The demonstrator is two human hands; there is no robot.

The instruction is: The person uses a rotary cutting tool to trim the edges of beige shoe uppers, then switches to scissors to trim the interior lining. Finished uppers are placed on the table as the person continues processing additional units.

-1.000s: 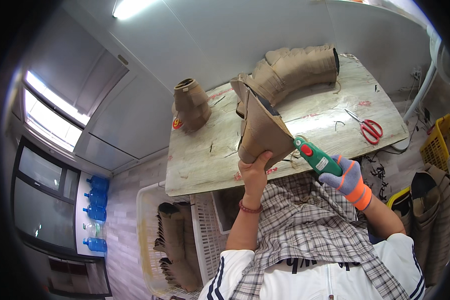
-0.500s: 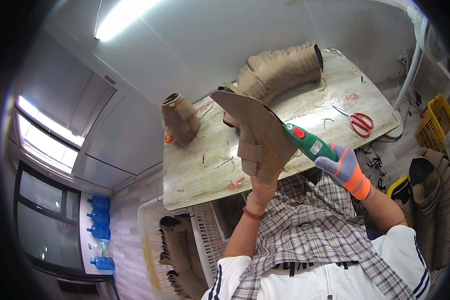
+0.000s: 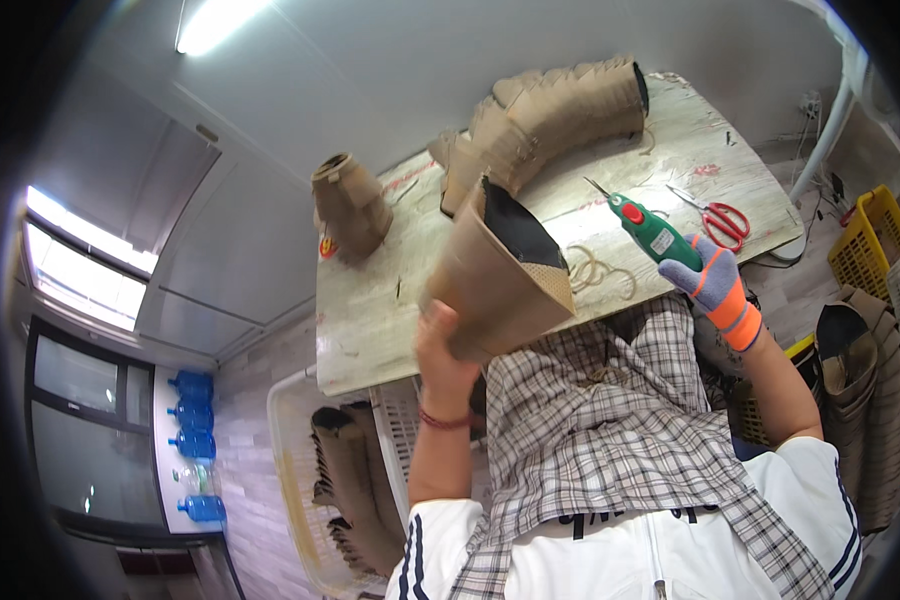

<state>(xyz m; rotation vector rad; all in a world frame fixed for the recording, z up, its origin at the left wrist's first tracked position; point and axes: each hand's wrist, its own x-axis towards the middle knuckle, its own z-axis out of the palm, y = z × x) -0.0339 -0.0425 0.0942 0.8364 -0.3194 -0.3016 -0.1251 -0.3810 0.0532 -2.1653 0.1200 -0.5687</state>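
Note:
My bare left hand (image 3: 440, 345) grips a tan boot upper (image 3: 470, 285) by its lower left side, above the table's near edge. Its black-lined opening faces up and to the right, and it is smeared by motion. In a grey and orange glove, my right hand (image 3: 705, 280) is closed around a green handheld power tool (image 3: 660, 240) with a red button. The tool's thin pointed tip aims up and left, apart from the boot upper. Behind them lies a long row of nested tan boot uppers (image 3: 560, 120). Another small stack of uppers (image 3: 350, 210) stands at the table's left.
Red-handled scissors (image 3: 725, 225) lie on the worn pale table (image 3: 370, 345), right of the tool. A loose beige cord (image 3: 605, 275) curls near the boot upper. White baskets (image 3: 295, 470) with more uppers stand below left. A yellow basket (image 3: 865, 240) and stacked uppers (image 3: 850, 400) are at right.
The boot upper has turned over to show its black-lined opening and moved lower and left with my left hand. My right hand has drawn the tool away to the right.

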